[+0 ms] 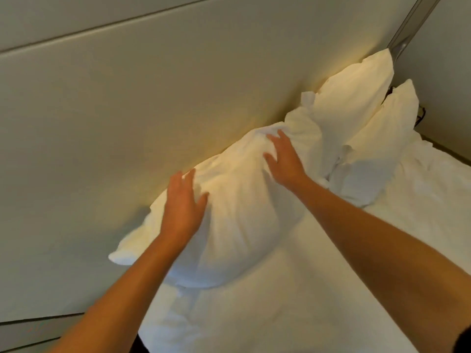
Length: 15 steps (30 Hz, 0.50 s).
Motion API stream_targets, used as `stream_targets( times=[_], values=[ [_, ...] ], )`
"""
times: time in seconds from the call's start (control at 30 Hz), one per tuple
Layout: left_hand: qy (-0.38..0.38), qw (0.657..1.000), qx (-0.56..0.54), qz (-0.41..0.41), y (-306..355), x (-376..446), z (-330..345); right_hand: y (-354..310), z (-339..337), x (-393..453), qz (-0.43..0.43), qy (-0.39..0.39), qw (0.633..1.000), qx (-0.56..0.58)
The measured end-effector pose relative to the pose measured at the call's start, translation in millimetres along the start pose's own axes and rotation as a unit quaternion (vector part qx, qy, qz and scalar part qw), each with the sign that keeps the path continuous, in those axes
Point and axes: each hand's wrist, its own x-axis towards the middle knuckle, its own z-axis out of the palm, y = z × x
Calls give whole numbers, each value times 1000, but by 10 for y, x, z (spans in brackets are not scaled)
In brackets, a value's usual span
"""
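White pillow [237, 212] at the bed's [318, 301] head edge lies under both flat, open-fingered hands, left hand [182, 207] and right hand [284, 161], its far side hidden.

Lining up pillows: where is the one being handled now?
Head view, centre: the pillow lies against the headboard under left hand and right hand, left of the upright pillow.

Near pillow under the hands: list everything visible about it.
The near pillow is plump, in a white, creased fabric case with a loose flap at its near corner. It lies tilted, its long edge against the beige headboard and its underside on the white bedding. The left hand and right hand rest on it, fingers spread. Its far end appears to touch another white pillow.
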Motion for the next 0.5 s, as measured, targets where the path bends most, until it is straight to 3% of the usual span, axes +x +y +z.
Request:
stream_targets(
  times=[0.1, 0.23, 0.5],
  values=[
    [-89, 981, 117, 123, -118, -277, 337, 206, 547, -649, 58, -26, 998, -23],
    [-162, 938, 267, 148, -416, -431, 637, 368, 994, -1307, 113, -48, 992, -38],
    [-143, 942, 261, 156, -781, -292, 719, 275, 1186, -1217, 169, -135, 976, -35]
  ],
)
